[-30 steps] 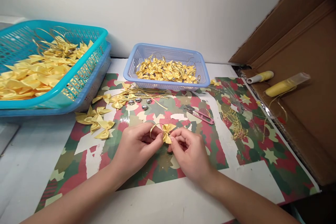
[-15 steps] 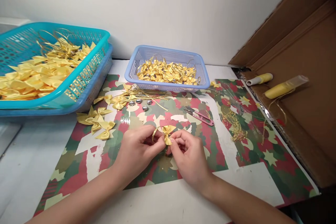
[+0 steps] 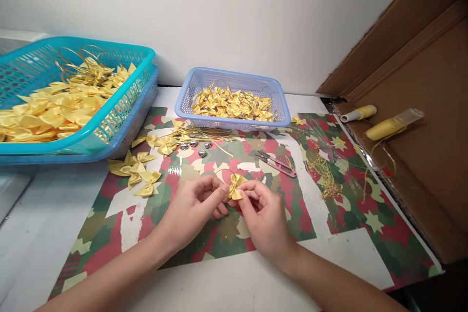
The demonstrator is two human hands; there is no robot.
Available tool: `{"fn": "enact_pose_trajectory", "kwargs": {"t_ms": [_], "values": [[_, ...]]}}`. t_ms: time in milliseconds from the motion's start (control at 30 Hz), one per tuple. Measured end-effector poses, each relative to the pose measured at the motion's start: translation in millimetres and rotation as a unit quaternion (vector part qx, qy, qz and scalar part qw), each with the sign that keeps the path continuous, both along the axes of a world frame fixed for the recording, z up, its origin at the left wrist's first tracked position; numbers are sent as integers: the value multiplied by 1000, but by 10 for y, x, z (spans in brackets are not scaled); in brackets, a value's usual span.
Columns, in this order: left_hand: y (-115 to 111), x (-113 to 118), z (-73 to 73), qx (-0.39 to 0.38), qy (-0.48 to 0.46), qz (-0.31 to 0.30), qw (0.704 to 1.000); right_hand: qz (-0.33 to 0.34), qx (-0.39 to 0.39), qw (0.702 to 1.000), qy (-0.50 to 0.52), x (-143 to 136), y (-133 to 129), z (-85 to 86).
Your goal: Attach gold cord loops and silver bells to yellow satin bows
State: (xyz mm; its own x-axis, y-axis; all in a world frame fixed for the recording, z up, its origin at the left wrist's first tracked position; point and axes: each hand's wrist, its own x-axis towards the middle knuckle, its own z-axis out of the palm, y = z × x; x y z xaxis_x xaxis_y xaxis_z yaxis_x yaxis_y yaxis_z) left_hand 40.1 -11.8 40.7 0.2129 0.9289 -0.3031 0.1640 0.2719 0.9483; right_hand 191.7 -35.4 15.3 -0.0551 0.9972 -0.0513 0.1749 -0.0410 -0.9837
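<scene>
Between my two hands is a yellow ribbon bow [image 3: 235,187] with a loop of gold cord behind it. My left hand [image 3: 199,202] pinches its left side between thumb and fingers. At the bow's right side, my right hand [image 3: 261,212] grips it with thumb and forefinger. Beyond them lie a few silver jingle bells [image 3: 202,153] and a bundle of gold cords [image 3: 212,134]. Loose yellow bows [image 3: 149,183] are spread to the left. A pair of pink-handled thread snips [image 3: 277,163] rests to the right, beyond my right hand.
A lavender basket [image 3: 234,120] holding bows with bells and cord stands against the wall. At left, a turquoise basket [image 3: 120,107] full of bows sits on a blue one. Cord scraps [image 3: 327,178] lie on the right. Two yellow tubes [image 3: 387,127] stick out by the cardboard [image 3: 413,78].
The bow has turned to lie flatter, and its cord loop has swung up behind it. My left fingers have shifted on it, with the lower ones now spread below. The view has shifted slightly.
</scene>
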Motion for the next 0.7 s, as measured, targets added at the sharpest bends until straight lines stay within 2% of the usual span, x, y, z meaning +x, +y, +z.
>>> {"fn": "enact_pose_trajectory", "kwargs": {"t_ms": [100, 300, 433, 700], "values": [[6, -4, 12, -55, -50, -3, 997, -1, 38, 999, -34, 11, -1, 19], [4, -8, -39, -94, -119, 32, 988, -3, 121, 989, -83, 26, 21, 29], [14, -17, -52, -105, -132, 36, 985, -7, 163, 982, -90, 32, 45, 17], [42, 3, -73, -99, -103, 31, 989, -19, 190, 975, -117, 18, 72, 14]]}}
